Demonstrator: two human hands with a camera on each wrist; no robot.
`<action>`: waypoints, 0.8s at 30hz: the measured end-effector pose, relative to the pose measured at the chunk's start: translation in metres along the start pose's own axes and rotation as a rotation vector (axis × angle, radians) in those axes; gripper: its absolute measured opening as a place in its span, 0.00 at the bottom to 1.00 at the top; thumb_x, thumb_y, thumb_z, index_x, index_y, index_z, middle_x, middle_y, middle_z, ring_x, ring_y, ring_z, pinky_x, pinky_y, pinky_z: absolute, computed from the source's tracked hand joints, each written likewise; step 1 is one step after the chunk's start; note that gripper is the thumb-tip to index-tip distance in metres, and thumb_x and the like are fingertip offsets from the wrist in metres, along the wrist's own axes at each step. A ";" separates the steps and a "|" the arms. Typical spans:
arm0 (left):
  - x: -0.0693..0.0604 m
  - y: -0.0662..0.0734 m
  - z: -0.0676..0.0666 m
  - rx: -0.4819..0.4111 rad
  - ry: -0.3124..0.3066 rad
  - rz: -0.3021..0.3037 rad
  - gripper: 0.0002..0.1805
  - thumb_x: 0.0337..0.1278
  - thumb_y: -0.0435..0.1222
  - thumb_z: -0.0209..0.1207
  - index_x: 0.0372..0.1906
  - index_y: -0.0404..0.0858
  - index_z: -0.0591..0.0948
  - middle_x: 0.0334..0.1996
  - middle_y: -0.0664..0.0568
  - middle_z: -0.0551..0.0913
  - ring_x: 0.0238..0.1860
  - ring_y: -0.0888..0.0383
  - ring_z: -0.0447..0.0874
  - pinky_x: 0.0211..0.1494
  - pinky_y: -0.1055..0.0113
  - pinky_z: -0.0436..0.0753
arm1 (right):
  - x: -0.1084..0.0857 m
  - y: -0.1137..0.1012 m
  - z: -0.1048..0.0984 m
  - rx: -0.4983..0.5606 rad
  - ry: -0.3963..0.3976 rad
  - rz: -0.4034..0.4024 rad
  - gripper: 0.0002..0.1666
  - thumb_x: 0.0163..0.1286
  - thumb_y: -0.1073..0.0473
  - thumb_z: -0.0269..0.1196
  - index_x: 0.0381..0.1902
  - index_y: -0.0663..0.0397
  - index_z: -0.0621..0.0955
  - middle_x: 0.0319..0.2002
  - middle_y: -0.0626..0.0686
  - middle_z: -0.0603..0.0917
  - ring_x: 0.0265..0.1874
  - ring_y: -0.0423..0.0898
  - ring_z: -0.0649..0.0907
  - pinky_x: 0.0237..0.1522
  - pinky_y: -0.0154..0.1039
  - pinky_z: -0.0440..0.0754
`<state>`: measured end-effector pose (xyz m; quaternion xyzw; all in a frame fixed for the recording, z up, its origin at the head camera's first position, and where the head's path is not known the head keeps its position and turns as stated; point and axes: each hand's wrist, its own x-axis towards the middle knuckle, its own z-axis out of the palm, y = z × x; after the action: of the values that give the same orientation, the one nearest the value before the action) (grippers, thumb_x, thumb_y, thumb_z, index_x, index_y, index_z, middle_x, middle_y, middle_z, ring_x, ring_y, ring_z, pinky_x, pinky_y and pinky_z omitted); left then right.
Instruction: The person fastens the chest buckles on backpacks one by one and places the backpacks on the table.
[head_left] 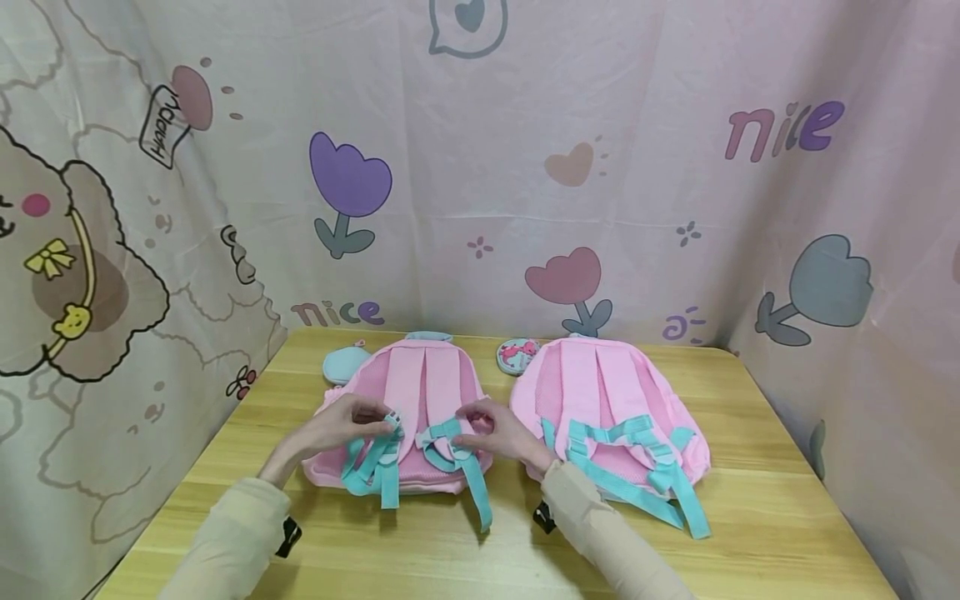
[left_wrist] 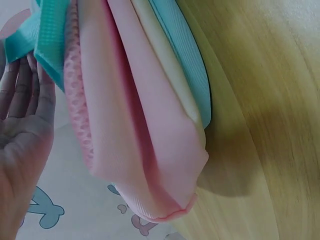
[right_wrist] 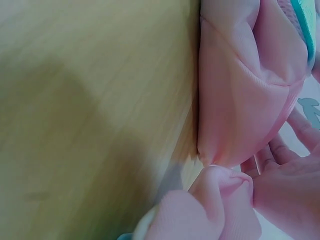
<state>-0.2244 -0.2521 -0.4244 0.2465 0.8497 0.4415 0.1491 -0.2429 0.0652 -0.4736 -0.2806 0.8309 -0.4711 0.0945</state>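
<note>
A pink backpack (head_left: 405, 379) lies on the table with its shoulder straps facing up, in the left half of the head view. My left hand (head_left: 337, 427) pinches the buckle end of its left turquoise strap (head_left: 389, 483) between thumb and fingers. On the other side, my right hand (head_left: 504, 429) pinches the right turquoise strap (head_left: 444, 428) near its buckle. Loose strap ends hang over the bag's lower edge. In the left wrist view, turquoise webbing (left_wrist: 50, 35) runs by the fingertips. The right fingertips are partly hidden behind pink fabric (right_wrist: 240, 110) in the right wrist view.
A second pink backpack (head_left: 585, 379) lies to the right, its turquoise straps (head_left: 630, 492) buckled across it. Small round pouches (head_left: 345, 365) sit beside the bags' tops. The wooden table (head_left: 420, 558) meets a printed curtain (head_left: 465, 167) at the back and sides.
</note>
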 end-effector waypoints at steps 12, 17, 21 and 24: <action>0.002 0.001 0.002 0.029 0.047 0.027 0.15 0.71 0.39 0.58 0.53 0.33 0.84 0.47 0.42 0.88 0.43 0.67 0.81 0.48 0.75 0.81 | 0.004 -0.009 0.008 -0.060 0.091 -0.068 0.19 0.65 0.56 0.68 0.52 0.56 0.86 0.51 0.56 0.80 0.54 0.49 0.76 0.59 0.47 0.74; 0.006 -0.002 0.003 0.024 0.045 0.052 0.14 0.73 0.38 0.56 0.53 0.34 0.83 0.48 0.41 0.87 0.45 0.66 0.81 0.52 0.77 0.80 | 0.011 -0.018 0.015 -0.170 0.113 -0.146 0.15 0.64 0.58 0.68 0.47 0.56 0.88 0.49 0.54 0.82 0.53 0.49 0.76 0.57 0.44 0.73; 0.008 -0.003 0.005 0.021 0.035 0.066 0.15 0.74 0.38 0.55 0.55 0.34 0.82 0.48 0.41 0.86 0.46 0.63 0.82 0.52 0.77 0.79 | 0.017 -0.026 0.020 -0.269 0.066 -0.193 0.14 0.64 0.58 0.68 0.47 0.55 0.89 0.48 0.54 0.84 0.51 0.50 0.77 0.55 0.42 0.74; 0.008 -0.002 0.005 0.015 0.032 0.079 0.15 0.75 0.38 0.53 0.56 0.33 0.81 0.47 0.40 0.86 0.45 0.62 0.81 0.50 0.77 0.79 | 0.020 -0.029 0.023 -0.341 0.028 -0.178 0.16 0.65 0.56 0.68 0.49 0.52 0.89 0.48 0.53 0.85 0.49 0.48 0.77 0.52 0.39 0.73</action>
<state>-0.2292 -0.2451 -0.4297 0.2737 0.8450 0.4445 0.1160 -0.2389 0.0254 -0.4595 -0.3586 0.8717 -0.3338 -0.0079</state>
